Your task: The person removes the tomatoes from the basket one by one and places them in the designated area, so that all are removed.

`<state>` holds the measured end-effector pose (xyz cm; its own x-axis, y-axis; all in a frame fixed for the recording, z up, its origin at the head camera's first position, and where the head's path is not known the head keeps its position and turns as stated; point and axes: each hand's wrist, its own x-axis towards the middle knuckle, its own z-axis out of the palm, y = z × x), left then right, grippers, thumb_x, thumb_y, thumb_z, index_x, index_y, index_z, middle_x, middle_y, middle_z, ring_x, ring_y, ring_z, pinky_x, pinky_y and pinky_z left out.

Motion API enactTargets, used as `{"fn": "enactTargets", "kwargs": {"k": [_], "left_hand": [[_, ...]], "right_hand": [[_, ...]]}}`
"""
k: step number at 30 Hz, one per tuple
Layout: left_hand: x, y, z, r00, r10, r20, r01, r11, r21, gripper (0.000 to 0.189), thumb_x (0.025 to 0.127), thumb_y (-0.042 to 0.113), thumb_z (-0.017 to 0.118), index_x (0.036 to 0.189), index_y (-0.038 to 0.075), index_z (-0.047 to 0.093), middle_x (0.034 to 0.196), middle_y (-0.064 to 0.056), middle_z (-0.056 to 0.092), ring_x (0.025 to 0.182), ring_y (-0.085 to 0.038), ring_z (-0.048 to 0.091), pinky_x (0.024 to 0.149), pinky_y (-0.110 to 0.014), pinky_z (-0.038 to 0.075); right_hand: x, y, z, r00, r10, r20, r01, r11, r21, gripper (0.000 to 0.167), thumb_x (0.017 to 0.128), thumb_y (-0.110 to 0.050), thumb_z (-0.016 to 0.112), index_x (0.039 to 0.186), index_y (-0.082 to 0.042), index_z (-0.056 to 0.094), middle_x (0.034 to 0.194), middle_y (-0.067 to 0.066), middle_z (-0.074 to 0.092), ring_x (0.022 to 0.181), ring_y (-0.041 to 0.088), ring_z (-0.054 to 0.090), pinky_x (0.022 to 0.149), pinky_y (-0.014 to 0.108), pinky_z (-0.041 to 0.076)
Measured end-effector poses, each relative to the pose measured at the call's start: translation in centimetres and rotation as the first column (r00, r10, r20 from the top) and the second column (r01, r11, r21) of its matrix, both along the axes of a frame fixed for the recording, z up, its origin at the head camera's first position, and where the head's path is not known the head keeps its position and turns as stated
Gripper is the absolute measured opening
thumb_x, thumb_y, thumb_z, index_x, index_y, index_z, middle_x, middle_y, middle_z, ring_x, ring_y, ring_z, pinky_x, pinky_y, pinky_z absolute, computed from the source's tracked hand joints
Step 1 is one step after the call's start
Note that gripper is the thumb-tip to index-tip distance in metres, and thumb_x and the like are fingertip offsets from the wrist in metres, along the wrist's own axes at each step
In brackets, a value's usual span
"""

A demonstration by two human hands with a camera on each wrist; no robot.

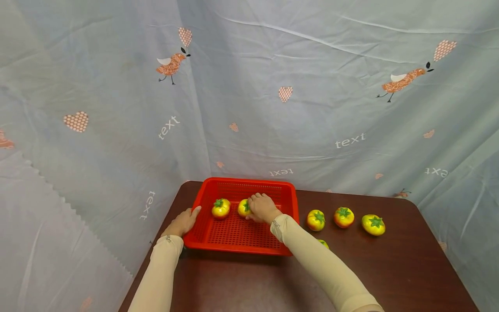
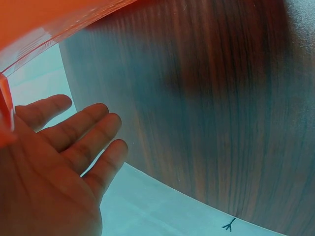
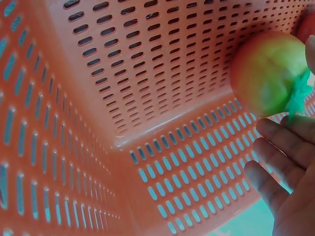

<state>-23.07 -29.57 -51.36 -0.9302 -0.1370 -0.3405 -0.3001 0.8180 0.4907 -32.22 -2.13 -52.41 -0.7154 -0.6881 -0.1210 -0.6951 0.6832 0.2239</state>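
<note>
A red plastic basket (image 1: 249, 248) with slotted walls stands on the dark table. My left hand (image 1: 184, 222) rests at its left rim; in the left wrist view its fingers (image 2: 91, 130) extend loosely outside the basket, holding no fruit. Inside the basket, my right hand (image 1: 264, 208) pinches a yellow-red persimmon (image 1: 244, 208) with a green leafy top. The right wrist view shows this persimmon (image 3: 266, 73) between the thumb, partly cut off at the edge, and the fingers (image 3: 283, 147). Another persimmon (image 1: 221, 209) lies to its left on the basket floor.
Right of the basket, on the brown table (image 1: 393, 268), lie a persimmon (image 1: 315, 220), a second persimmon (image 1: 344, 217) and a yellower one (image 1: 373, 225). One more persimmon (image 1: 323, 243) is mostly hidden by the right sleeve. A grey patterned curtain (image 1: 249, 108) hangs behind the table.
</note>
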Motion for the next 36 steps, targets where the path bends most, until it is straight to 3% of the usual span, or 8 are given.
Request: {"fn": "enactTargets", "kwargs": {"k": [19,28,36], "left_hand": [[0.0,0.1,0.2,1.000,0.007,-0.001,-0.007,1.000,-0.007,0.070,0.104,0.051,0.027,0.134,-0.010,0.041,0.106,-0.022,0.058,0.091,-0.033,0.058,0.093,-0.055,0.045],[0.0,0.2,0.5,1.000,0.009,-0.005,-0.009,1.000,-0.005,0.068,0.104,0.051,0.027,0.131,-0.010,0.043,0.102,-0.021,0.058,0.089,-0.032,0.057,0.091,-0.053,0.046],[0.1,0.2,0.6,1.000,0.014,0.001,-0.014,1.000,0.003,0.067,0.104,0.049,0.028,0.132,-0.011,0.042,0.103,-0.021,0.058,0.090,-0.032,0.058,0.091,-0.054,0.046]], "right_hand": [[-0.4,-1.0,-1.0,0.999,-0.048,0.020,0.049,0.998,-0.047,0.067,0.094,-0.055,0.055,0.141,-0.007,0.051,0.131,0.004,0.060,0.119,0.020,0.054,0.102,0.033,0.044],[-0.6,-1.3,-1.4,0.998,-0.056,-0.029,0.054,0.996,-0.065,0.057,0.094,-0.054,0.057,0.131,-0.010,0.058,0.122,0.002,0.063,0.112,0.019,0.055,0.098,0.033,0.046],[-0.4,-1.7,-1.4,0.998,-0.069,-0.016,0.067,0.994,-0.088,0.052,0.092,-0.051,0.062,0.123,-0.009,0.061,0.114,0.002,0.064,0.108,0.019,0.057,0.095,0.032,0.047]]}}
